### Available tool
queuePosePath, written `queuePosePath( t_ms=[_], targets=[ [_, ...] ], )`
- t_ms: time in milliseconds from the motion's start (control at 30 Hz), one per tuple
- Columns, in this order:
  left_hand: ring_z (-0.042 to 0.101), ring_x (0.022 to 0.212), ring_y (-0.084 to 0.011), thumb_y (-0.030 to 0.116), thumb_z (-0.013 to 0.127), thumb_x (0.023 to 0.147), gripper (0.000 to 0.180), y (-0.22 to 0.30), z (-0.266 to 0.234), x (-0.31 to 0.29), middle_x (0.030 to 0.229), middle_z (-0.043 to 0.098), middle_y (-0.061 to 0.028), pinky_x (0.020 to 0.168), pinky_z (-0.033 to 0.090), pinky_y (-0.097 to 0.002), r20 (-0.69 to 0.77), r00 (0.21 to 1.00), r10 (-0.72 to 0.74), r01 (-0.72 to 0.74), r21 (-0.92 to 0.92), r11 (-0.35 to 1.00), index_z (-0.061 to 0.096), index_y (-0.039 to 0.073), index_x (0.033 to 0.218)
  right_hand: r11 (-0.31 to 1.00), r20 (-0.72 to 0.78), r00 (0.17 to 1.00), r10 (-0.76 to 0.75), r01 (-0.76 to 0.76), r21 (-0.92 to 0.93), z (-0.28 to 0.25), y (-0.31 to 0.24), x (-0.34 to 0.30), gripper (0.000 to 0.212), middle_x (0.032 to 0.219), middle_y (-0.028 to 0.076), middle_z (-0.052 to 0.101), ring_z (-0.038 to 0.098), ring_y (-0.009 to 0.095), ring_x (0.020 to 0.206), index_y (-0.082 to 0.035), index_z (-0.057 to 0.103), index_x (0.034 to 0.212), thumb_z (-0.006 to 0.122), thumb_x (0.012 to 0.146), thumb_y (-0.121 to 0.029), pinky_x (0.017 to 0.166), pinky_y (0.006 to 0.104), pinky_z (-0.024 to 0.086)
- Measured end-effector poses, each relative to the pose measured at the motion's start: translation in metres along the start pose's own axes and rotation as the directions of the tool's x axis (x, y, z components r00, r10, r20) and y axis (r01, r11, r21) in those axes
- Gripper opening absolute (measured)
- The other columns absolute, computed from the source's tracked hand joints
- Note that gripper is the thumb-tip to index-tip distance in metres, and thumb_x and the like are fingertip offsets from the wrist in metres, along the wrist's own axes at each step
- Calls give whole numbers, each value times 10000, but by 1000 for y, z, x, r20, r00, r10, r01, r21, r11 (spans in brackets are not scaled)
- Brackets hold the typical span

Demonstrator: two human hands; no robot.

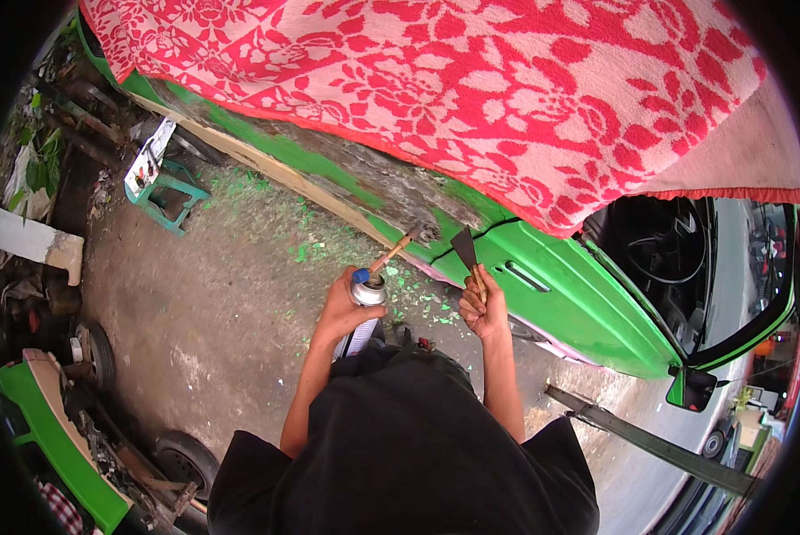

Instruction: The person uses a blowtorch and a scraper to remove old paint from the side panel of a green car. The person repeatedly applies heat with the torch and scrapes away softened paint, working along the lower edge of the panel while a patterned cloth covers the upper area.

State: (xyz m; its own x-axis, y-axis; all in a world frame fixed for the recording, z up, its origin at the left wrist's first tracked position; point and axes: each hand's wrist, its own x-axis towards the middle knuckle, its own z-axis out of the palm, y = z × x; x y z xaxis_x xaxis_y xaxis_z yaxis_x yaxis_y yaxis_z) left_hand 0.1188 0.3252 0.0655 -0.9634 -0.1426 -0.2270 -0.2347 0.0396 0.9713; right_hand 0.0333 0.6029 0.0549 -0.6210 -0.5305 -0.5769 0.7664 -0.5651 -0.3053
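Observation:
My left hand [337, 314] is closed around a gas torch [369, 292], a white and silver canister with a blue fitting and a brass-coloured tube. The tube slants up and right toward the scraped lower side of a green car [587, 299]. In my right hand [486, 310] is a putty knife [464, 247], its dark blade pointing up close to a panel seam beside the door handle. Whether the blade touches the metal I cannot tell. Left of it the paint is gone from a bare grey-brown patch [404, 192]. No flame can be made out.
A red and pink floral blanket [471, 80] drapes over the car. Green paint flakes [302, 250] litter the concrete. At the left stand a teal stool [172, 192] and loose tyres [186, 459]. A metal beam [658, 446] extends at the lower right.

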Motion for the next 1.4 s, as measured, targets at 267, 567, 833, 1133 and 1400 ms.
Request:
queuePosePath(
  t_ms=[267, 567, 833, 1133, 1400],
  targets=[
    [551, 808, -97, 67, 830, 577, 516, 17, 30, 23, 874, 585, -15, 753, 469, -269, 91, 996, 7, 5, -133, 991, 546, 24, 1006, 992, 88, 995, -50, 60, -112, 0, -12, -9, 283, 450, -61, 252, 194, 45, 373, -113, 447, 845, 503, 992, -349, 341, 204, 168],
    [581, 805, -98, 37, 839, 600, 548, 12, 45, 28, 880, 602, -3, 724, 485, -279, 49, 992, 112, -108, -73, 991, 559, 34, 1071, 960, 90, 985, -149, 166, -226, 14, -15, -17, 309, 484, -48, 281, 223, 49, 395, -103, 466, 907, 448, 1024, -388, 358, 213, 176],
    [582, 760, -85, -21, 789, 621, 559, 4, 52, 30, 849, 601, 5, 679, 494, -266, 38, 997, 74, -67, -157, 985, 562, 21, 1130, 931, 34, 984, -177, 178, -319, 11, -16, -21, 410, 503, -70, 256, 210, 37, 405, -79, 530, 893, 416, 1030, -448, 369, 212, 154],
    [591, 756, -93, -27, 775, 620, 702, 6, 55, 34, 844, 606, 7, 682, 498, -273, 14, 998, 62, -60, -137, 989, 536, 18, 1279, 920, -51, 969, -243, 213, -328, 20, -11, -12, 425, 483, -73, 252, 185, 52, 390, -90, 491, 796, 485, 1003, -461, 373, 239, 138],
    [624, 776, -120, -12, 797, 616, 510, 8, 52, 32, 874, 637, -35, 688, 516, -294, -3, 1000, 8, -8, -147, 989, 548, 20, 1060, 783, -52, 897, -439, 353, -512, 39, -19, 0, 444, 505, -70, 238, 191, 52, 402, -116, 436, 767, 534, 974, -496, 386, 243, 139]
  ],
)
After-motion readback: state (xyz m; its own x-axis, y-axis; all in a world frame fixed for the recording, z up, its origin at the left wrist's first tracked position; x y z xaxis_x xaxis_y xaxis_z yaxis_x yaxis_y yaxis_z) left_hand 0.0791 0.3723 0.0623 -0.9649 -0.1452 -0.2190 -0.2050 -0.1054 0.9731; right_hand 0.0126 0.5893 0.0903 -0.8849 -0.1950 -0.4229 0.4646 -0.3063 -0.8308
